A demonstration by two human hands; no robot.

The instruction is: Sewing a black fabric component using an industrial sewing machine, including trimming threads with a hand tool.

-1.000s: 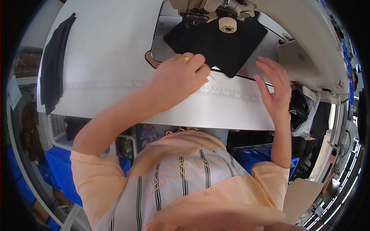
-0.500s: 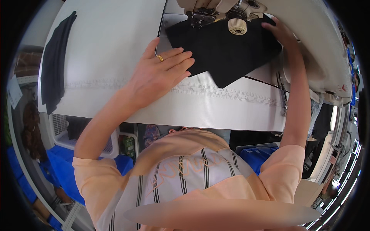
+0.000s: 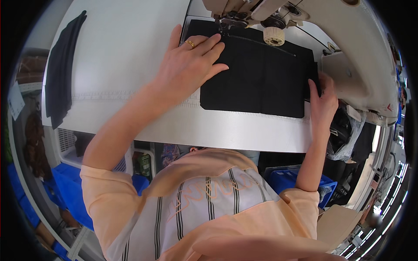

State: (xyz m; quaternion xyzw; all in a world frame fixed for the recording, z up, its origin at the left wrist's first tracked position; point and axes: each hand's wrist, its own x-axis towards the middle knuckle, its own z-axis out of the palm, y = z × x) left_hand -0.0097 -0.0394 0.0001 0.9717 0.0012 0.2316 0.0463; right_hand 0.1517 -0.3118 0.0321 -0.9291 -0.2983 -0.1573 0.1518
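Observation:
A flat black piece of fabric (image 3: pixel 257 78) lies under the head of a sewing machine (image 3: pixel 348 30). A thin pale line, a seam or a zip, runs slantwise across its upper part from the presser foot (image 3: pixel 223 31). My left hand (image 3: pixel 193 56) rests on the fabric's left side, fingers stretched out, its fingertips close to the foot. At the right edge my right hand (image 3: pixel 323 98) pinches the fabric, with the thumb on top and the other fingers partly hidden behind it.
A stack of dark fabric strips (image 3: pixel 65 69) lies at the left end of the white table (image 3: pixel 117 52), which has a printed ruler scale. Below stand a white basket (image 3: pixel 67 145) and blue bins (image 3: pixel 69 191). A clear plastic bag (image 3: pixel 348 135) hangs at the right.
The fabric has turned and now lies square to the table's front edge, showing the pale line. My right hand has come nearer along its right side; my left hand has shifted slightly farther away.

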